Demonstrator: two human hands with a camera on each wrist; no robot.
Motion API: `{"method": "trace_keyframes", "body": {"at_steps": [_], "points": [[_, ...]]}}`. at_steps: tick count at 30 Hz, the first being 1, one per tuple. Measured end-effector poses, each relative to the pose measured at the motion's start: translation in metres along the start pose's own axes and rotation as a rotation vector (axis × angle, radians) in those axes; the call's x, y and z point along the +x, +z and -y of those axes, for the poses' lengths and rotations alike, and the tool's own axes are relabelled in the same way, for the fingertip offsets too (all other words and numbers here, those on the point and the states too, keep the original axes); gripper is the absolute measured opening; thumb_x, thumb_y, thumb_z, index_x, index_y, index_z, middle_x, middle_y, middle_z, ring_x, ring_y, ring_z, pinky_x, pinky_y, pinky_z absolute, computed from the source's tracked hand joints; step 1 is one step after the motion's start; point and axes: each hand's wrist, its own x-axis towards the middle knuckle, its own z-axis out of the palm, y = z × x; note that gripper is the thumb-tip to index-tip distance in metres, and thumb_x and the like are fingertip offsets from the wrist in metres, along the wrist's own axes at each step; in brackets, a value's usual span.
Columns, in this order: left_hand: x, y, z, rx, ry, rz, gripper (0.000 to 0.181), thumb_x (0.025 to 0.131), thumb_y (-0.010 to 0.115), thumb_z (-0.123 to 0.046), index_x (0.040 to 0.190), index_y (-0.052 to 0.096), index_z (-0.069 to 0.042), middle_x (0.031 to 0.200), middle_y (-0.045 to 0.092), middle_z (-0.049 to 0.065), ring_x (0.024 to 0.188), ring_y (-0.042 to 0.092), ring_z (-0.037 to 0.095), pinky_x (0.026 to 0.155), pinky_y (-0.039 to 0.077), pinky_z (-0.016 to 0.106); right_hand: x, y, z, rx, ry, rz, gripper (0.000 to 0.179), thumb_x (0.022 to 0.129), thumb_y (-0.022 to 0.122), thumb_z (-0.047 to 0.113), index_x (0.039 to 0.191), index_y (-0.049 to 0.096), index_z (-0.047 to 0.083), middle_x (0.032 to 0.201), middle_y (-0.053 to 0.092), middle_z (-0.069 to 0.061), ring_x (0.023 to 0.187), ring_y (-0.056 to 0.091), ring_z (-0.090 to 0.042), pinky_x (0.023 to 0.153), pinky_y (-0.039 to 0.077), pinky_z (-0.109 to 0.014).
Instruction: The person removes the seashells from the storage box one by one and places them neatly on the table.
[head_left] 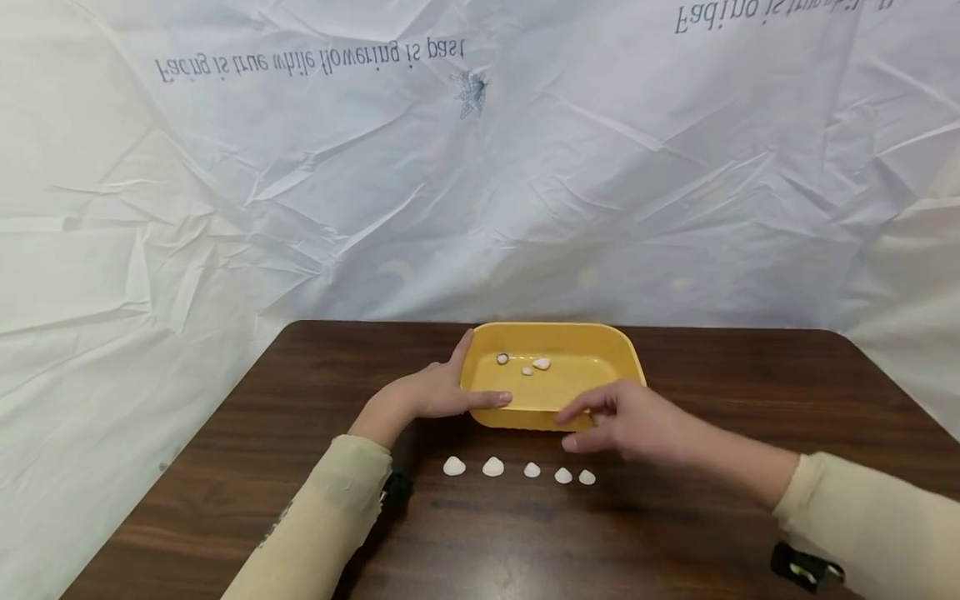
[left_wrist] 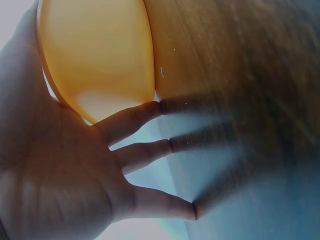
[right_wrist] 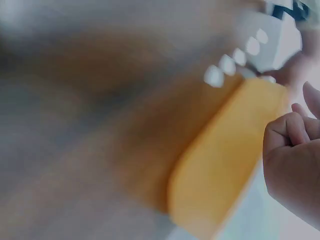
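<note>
A yellow plastic tub (head_left: 525, 420) stands near the far side of the table. My left hand (head_left: 438, 392) braces its left end, thumb along the front rim and fingers straight. In the left wrist view, spread fingertips (left_wrist: 190, 210) rest on the tabletop beside the tub wall (left_wrist: 100, 50). By the front right corner, my right hand (head_left: 637, 419) has thumb and forefinger apart, the other fingers curled, with nothing visible in its grasp. Several white seashells (head_left: 492, 467) form a row in front of the tub. Inside it lie a white shell (head_left: 542, 364) and two smaller pieces (head_left: 502, 358).
The dark wood-grain table (head_left: 712, 525) has rounded far corners. Behind it hangs a wrinkled pale cloth (head_left: 480, 208) with printed lettering. A black device (head_left: 806, 567) sits at the right sleeve, and another black piece (head_left: 395, 489) at the left wrist.
</note>
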Motion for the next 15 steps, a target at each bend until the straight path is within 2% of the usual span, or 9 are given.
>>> {"method": "trace_keyframes", "body": {"at_steps": [4,7,8,12,15], "points": [[-0.001,-0.002,-0.001,0.005,0.002,0.006,0.136,0.079,0.069,-0.087,0.172,-0.013,-0.029,0.143,0.063,0.024,0.132,0.063,0.031,0.112,0.048,0.049,0.018,-0.02,0.022,0.006,0.034,0.026,0.036,0.092,0.084,0.029,0.124,0.078,0.012,0.058,0.039,0.005,0.05,0.036,-0.012,0.05,0.036,-0.028],[-0.001,-0.004,-0.001,0.016,-0.005,0.011,0.136,0.079,0.067,-0.089,0.171,-0.014,-0.031,0.152,0.057,0.027,0.141,0.058,0.035,0.116,0.046,0.052,0.037,-0.03,0.026,0.018,0.064,0.049,0.036,0.097,0.08,0.028,0.129,0.075,0.012,0.06,0.037,0.004,0.056,0.035,-0.015,0.057,0.036,-0.03],[-0.002,-0.004,-0.001,0.018,-0.008,0.012,0.136,0.079,0.066,-0.09,0.171,-0.014,-0.031,0.155,0.054,0.028,0.144,0.055,0.037,0.117,0.045,0.053,0.044,-0.032,0.025,0.028,0.076,0.055,0.036,0.098,0.079,0.028,0.131,0.074,0.012,0.062,0.038,0.004,0.058,0.035,-0.016,0.059,0.036,-0.03],[-0.002,-0.003,0.0,0.011,-0.013,0.016,0.136,0.079,0.066,-0.09,0.171,-0.014,-0.031,0.157,0.052,0.029,0.146,0.053,0.038,0.118,0.045,0.053,0.071,-0.033,0.016,0.033,0.125,0.054,0.039,0.102,0.074,0.025,0.138,0.07,0.011,0.083,0.058,0.002,0.079,0.052,-0.019,0.074,0.051,-0.034],[-0.002,-0.002,0.0,0.007,-0.01,0.018,0.136,0.079,0.066,-0.09,0.171,-0.014,-0.03,0.154,0.056,0.028,0.143,0.056,0.036,0.115,0.047,0.053,0.089,-0.03,0.006,0.043,0.169,0.058,0.045,0.103,0.072,0.024,0.146,0.065,0.009,0.081,0.054,0.003,0.077,0.051,-0.018,0.077,0.053,-0.035]]}}
